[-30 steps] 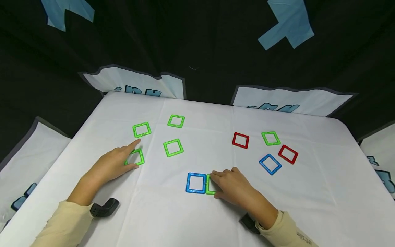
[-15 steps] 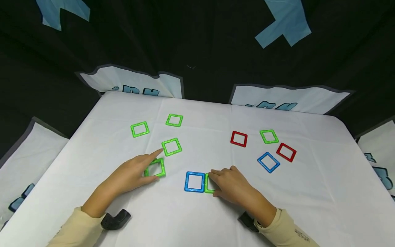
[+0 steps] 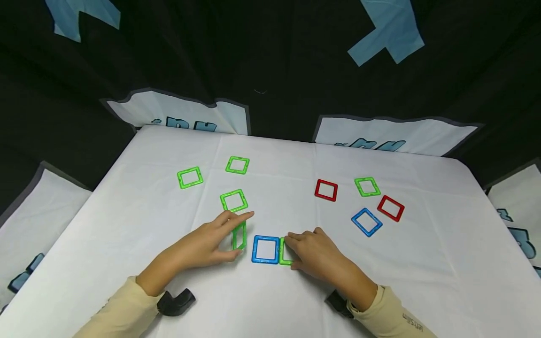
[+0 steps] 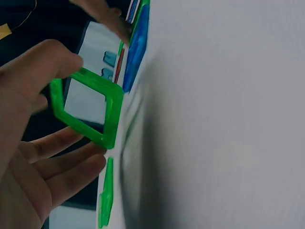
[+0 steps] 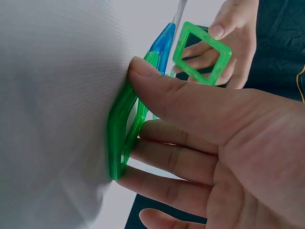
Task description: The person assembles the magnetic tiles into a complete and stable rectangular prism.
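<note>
Green frame (image 4: 113,117) pinched in left hand (image 3: 204,244), blue square (image 3: 265,261) between it and second green frame (image 5: 116,126) gripped in right hand (image 3: 319,254)

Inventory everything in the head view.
Held frame: one, green, near centre
Gripped frame: one, green, centre, partly hidden
Loose frames: four, green, three left, one right
Red frames: two, red, right
Blue frames: two, blue, one centre, one right
Table: one, white, below
Backdrop: one, black, behind
Patches: two, light blue, top
Panels: four, white, around table
Wrist devices: two, black, wrists
Sleeves: two, beige, forearms
Left hand: one, bare, on held frame
Right hand: one, bare, on gripped frame
</note>
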Demonstrator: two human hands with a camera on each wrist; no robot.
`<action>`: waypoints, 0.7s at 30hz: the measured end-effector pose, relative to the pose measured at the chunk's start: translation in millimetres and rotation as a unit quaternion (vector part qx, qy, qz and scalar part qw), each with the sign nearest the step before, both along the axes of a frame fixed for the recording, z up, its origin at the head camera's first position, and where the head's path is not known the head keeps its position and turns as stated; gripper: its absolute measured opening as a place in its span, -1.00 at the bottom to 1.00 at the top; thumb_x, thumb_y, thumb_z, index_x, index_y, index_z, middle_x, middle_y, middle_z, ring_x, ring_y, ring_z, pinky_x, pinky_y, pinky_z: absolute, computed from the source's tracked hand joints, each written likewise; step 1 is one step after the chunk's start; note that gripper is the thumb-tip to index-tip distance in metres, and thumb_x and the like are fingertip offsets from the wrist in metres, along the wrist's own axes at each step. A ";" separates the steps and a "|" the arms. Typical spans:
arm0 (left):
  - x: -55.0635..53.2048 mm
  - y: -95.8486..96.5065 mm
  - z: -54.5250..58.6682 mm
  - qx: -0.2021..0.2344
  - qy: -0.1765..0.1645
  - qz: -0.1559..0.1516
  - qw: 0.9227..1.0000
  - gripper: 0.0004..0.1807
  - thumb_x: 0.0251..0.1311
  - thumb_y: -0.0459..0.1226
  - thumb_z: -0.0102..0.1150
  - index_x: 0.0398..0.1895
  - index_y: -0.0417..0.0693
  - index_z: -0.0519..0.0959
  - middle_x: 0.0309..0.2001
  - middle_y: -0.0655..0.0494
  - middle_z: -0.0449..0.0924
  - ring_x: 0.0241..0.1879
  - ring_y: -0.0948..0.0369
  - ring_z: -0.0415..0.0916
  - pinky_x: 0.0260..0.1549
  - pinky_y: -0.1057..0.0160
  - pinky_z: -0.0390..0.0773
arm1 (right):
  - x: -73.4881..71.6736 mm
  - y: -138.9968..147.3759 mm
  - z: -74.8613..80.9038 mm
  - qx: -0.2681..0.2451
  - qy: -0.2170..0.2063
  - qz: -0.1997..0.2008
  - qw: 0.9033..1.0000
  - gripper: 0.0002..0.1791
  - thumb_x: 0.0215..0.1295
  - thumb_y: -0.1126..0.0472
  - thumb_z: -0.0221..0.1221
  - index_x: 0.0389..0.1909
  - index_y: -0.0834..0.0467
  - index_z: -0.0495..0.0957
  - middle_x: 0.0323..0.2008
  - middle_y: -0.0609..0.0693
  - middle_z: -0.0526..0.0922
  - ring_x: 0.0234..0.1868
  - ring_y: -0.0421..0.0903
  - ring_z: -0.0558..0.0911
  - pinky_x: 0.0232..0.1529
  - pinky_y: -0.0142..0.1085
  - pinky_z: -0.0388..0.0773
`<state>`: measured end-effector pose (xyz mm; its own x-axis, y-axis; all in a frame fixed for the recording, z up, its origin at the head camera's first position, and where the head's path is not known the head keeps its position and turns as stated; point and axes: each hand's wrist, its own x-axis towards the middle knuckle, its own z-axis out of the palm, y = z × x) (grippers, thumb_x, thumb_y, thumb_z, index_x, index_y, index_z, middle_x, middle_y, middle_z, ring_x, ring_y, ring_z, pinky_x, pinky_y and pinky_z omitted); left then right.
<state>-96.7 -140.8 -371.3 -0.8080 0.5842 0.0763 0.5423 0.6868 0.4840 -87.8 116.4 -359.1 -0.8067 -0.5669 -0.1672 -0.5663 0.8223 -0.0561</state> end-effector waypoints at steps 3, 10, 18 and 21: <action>-0.5 6.1 -2.7 0.006 0.006 -0.023 1.000 -0.27 0.02 -0.12 0.24 0.30 0.05 0.22 0.04 0.19 0.30 -0.17 0.27 0.45 -0.18 0.26 0.51 | -0.4 0.2 -0.7 0.002 0.004 0.003 1.000 -0.38 -0.08 0.01 0.37 0.06 0.11 0.52 0.05 -0.01 0.57 0.03 -0.04 0.57 -0.12 -0.19 0.41; -0.4 15.9 -8.4 0.036 -0.003 -0.057 0.998 -0.35 0.01 -0.13 0.23 0.21 -0.01 0.25 0.09 0.20 0.27 -0.04 0.30 0.41 -0.04 0.24 0.49 | -0.8 -0.1 -1.4 0.000 0.005 0.006 1.000 -0.38 -0.10 0.02 0.38 0.06 0.11 0.52 0.05 -0.01 0.57 0.03 -0.04 0.57 -0.13 -0.19 0.42; -0.6 18.5 -10.6 0.055 -0.021 -0.073 0.996 -0.34 -0.01 -0.18 0.25 0.18 -0.06 0.22 0.13 0.15 0.28 0.09 0.31 0.35 0.10 0.23 0.40 | -0.6 0.0 -1.3 0.003 0.008 0.010 1.000 -0.38 -0.11 0.01 0.38 0.05 0.11 0.52 0.04 -0.01 0.58 0.02 -0.05 0.57 -0.15 -0.20 0.42; -1.3 17.8 -12.3 0.059 -0.023 -0.075 0.995 -0.32 -0.01 -0.18 0.27 0.18 -0.07 0.21 0.12 0.10 0.31 0.10 0.29 0.36 0.11 0.22 0.39 | -0.7 0.1 -1.3 0.002 0.009 0.009 1.000 -0.38 -0.11 0.02 0.39 0.05 0.11 0.53 0.04 -0.01 0.58 0.02 -0.05 0.57 -0.16 -0.20 0.42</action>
<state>-98.0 -123.0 -383.6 -0.7172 0.6870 0.1165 0.6090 0.5367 0.5840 -88.5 116.6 -360.4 -0.7987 -0.5813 -0.1554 -0.5826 0.8117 -0.0419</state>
